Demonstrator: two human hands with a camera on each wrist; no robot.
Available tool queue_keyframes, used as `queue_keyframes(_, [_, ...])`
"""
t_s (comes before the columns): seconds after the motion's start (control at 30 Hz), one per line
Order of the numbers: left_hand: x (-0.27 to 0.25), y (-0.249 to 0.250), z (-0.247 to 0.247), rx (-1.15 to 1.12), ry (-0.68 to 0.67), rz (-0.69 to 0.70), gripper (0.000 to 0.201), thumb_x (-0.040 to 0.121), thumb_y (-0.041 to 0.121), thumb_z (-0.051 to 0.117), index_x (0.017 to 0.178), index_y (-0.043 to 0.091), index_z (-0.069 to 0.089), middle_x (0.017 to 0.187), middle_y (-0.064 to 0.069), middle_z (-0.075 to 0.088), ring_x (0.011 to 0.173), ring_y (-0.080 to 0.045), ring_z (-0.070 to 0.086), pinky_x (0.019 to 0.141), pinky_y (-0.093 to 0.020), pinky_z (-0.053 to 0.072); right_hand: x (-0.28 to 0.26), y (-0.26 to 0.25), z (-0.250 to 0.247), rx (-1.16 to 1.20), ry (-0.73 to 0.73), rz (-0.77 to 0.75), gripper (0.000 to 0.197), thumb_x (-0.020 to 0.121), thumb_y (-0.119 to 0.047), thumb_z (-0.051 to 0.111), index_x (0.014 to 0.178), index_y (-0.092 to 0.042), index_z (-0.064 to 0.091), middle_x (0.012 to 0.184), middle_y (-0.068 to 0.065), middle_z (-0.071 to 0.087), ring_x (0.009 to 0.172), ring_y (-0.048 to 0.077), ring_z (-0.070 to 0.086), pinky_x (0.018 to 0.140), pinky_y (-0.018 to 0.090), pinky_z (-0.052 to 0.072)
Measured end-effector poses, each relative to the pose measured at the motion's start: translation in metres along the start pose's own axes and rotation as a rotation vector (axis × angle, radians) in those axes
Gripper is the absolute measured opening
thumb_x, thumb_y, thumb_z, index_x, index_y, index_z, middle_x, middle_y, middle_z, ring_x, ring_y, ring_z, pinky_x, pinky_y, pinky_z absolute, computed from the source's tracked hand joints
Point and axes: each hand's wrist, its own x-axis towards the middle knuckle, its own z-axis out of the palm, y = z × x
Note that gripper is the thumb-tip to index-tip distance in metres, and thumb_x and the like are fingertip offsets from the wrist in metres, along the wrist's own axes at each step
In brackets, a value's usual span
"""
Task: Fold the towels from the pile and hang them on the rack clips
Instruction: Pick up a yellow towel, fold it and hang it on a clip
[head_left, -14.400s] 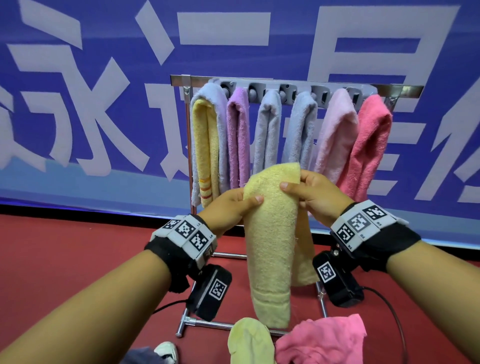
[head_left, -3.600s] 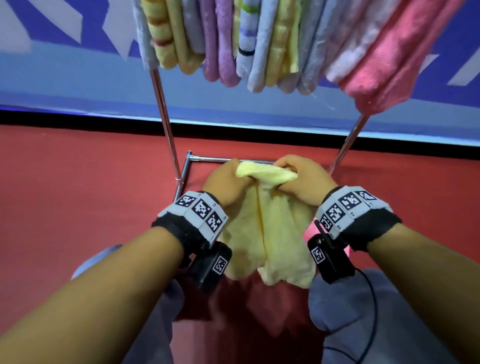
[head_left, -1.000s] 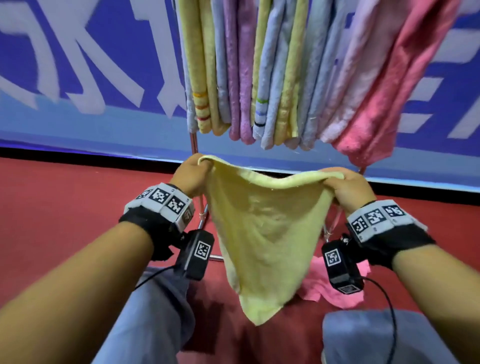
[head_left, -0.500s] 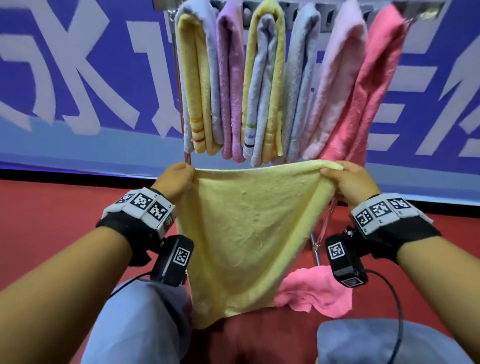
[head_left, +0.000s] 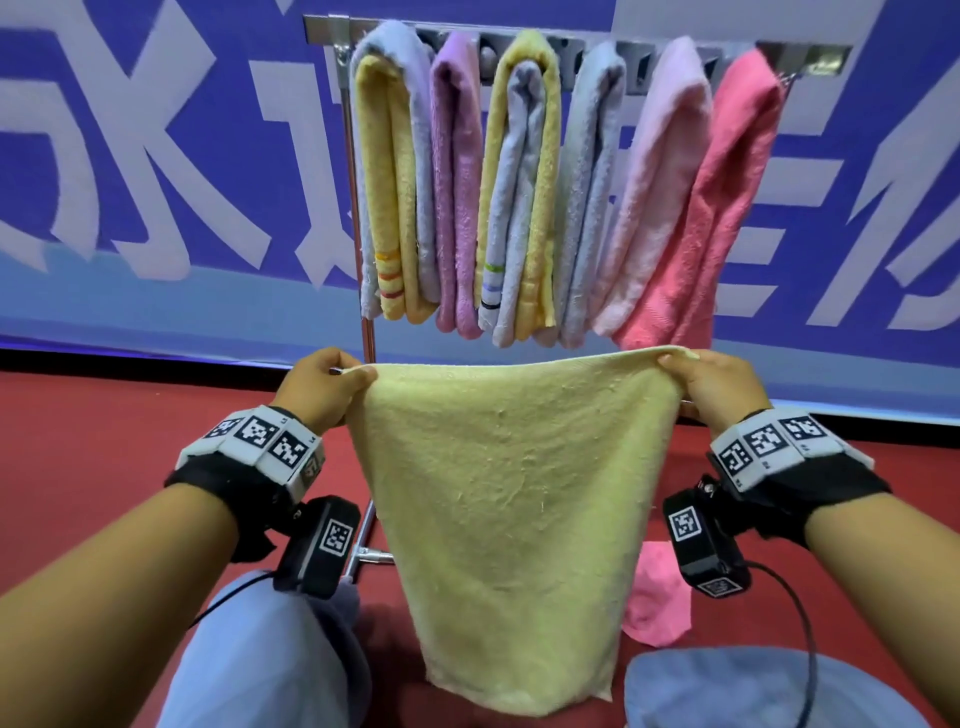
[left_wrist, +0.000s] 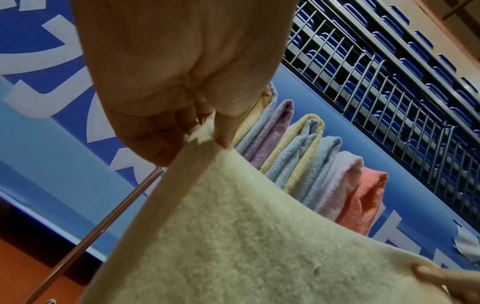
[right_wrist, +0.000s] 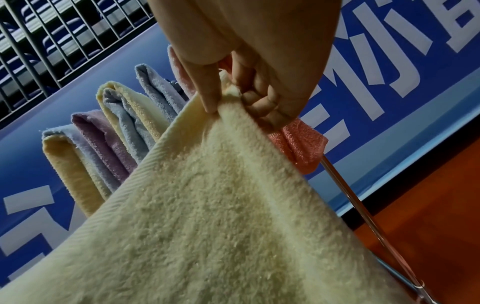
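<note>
Banner behind: yellow towel (head_left: 511, 499) spread flat.

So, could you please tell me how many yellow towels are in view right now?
3: a striped one at the rack's left end, one wrapped over the third bundle, and one held spread between both hands. Others may be hidden.

- held towel (head_left: 509, 499): plain pale yellow
- rack towels (head_left: 545, 182): blue-grey, yellow with orange stripes, lilac, yellow, pale pink, coral pink
- floor towel (head_left: 657, 597), lower right: pink
- floor (head_left: 93, 431): red
- banner (head_left: 156, 130): blue, white characters
- wristbands (head_left: 260, 436): black-and-white square codes
</note>
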Motion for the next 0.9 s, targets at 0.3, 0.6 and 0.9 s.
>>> queue_keyframes(0.3, [-0.008,0.005,0.011,-0.092,-0.085,-0.021,0.017,0.086,0.017,0.067,0.072,0.014,0.057,0.077,-0.008,0.057,0.065,-0.020,0.053,0.072,-0.034,0.051,-0.009,0.001,0.009,-0.031,-0.005,0.082,0.020,0.076,-0.019,0.072,0.062,-0.011,0.060,0.068,0.011,0.058,0.063,0.023,0.056,0.070,0.041,0.054])
queue_keyframes(0.6, [-0.029,0.026,0.048,-0.305,-0.255,-0.075,0.015,0.089,0.004,0.060,0.075,0.009,0.057,0.048,0.004,0.059,0.042,-0.005,0.056,0.059,-0.024,0.055,-0.032,-0.002,0.047,0.002,-0.156,0.186,0.017,0.079,-0.008,0.069,0.064,-0.007,0.061,0.065,0.010,0.062,0.057,0.018,0.060,0.053,0.028,0.054])
queue_keyframes(0.9, [-0.051,0.030,0.086,-0.277,-0.394,-0.042,0.008,0.086,-0.002,0.062,0.082,0.005,0.061,0.071,-0.008,0.062,0.058,-0.014,0.060,0.059,-0.026,0.056,-0.059,-0.009,0.091,-0.115,-0.422,0.176,0.020,0.088,-0.012,0.059,0.070,-0.010,0.064,0.067,0.012,0.064,0.055,0.018,0.064,0.053,0.026,0.054])
